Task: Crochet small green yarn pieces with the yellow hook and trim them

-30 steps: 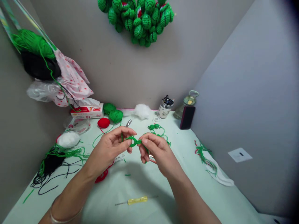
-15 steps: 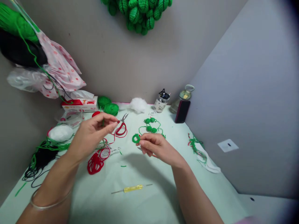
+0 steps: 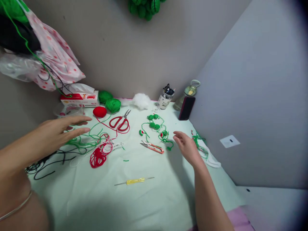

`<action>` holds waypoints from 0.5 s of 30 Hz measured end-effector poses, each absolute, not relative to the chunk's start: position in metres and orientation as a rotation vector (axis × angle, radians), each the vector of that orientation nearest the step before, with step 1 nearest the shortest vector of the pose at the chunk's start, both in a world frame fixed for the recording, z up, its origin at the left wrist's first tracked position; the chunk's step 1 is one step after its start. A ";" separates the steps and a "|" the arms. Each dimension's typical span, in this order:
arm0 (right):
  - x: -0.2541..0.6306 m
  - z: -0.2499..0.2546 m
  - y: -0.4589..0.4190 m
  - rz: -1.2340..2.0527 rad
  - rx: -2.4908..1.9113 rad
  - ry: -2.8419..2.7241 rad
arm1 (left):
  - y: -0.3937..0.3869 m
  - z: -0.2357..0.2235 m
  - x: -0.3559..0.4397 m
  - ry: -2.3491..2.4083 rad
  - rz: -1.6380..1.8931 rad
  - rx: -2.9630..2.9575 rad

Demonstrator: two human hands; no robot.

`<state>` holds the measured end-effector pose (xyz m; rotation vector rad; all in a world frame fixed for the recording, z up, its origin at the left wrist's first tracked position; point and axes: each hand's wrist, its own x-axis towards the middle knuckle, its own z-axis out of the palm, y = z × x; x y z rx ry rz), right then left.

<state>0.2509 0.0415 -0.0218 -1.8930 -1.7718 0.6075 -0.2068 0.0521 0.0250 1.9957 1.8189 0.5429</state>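
Over the yarn on the left, my left hand (image 3: 67, 130) is held with fingers stretched out and apart, nothing in them. Right of the small green crocheted pieces (image 3: 154, 126), my right hand (image 3: 187, 147) hovers with loosely bent fingers and no visible object. A small green piece with a red spot (image 3: 141, 132) lies left of that group. More green and red pieces (image 3: 164, 134) sit nearer my right hand. Orange-handled thread snips (image 3: 154, 148) lie just below them. Red-handled scissors (image 3: 123, 124) rest between the hands, farther back.
A yellow-handled tool with two metal ends (image 3: 135, 181) lies in front. Loose red yarn (image 3: 98, 157), a red ball (image 3: 99, 112) and green balls (image 3: 113, 105) are at left. White stuffing (image 3: 141, 101), a cup (image 3: 165, 98), a bottle (image 3: 190, 91) and a phone (image 3: 187, 108) stand behind.
My hands have moved apart, left hand leftward and right hand rightward. The green crocheted ring has left my right hand, and the snips now lie in view on the table. The view has tilted down.
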 end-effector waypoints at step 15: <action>0.227 -0.040 0.030 0.217 -2.258 -2.042 | 0.070 -0.011 -0.144 1.440 0.213 2.005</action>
